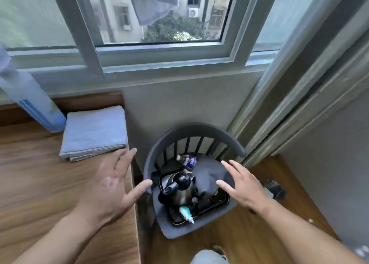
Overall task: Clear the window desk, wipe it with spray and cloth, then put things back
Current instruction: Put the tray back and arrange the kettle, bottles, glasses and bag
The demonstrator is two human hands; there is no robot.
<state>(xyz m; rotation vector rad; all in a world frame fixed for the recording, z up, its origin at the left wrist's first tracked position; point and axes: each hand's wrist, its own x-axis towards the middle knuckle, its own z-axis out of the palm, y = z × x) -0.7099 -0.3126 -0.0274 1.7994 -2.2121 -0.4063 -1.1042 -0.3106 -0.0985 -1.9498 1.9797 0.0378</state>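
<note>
Hovering above the corner where the desk (30, 174) meets the chair (191, 129), both my hands are empty. The fingers of my left hand (111, 186) are spread wide, palm turned inward over the desk's right edge, and its thumb lies close to the end of the chair's curved back rail; I cannot tell whether it touches. My right hand (243, 186) is also splayed wide, palm down, over the right side of the chair seat. Between my two hands, the kettle (179, 186) stands on a black tray (221, 201) that rests on the seat. A small white and green bottle (186, 213) lies in the tray's near end, closer to me than either thumb. A rumpled grey cloth (207, 176) sits just under my right fingertips. Beyond it, a small bottle with a blue label (188, 160) lies tipped against the back spindles. Just beyond my left fingertips, the folded pale cloth (93, 132) lies on the desk's far right corner. The spray bottle (34, 104) stands touching its left side, further left of my fingers, against the window sill. The wooden desk surface under my left forearm is bare.
</note>
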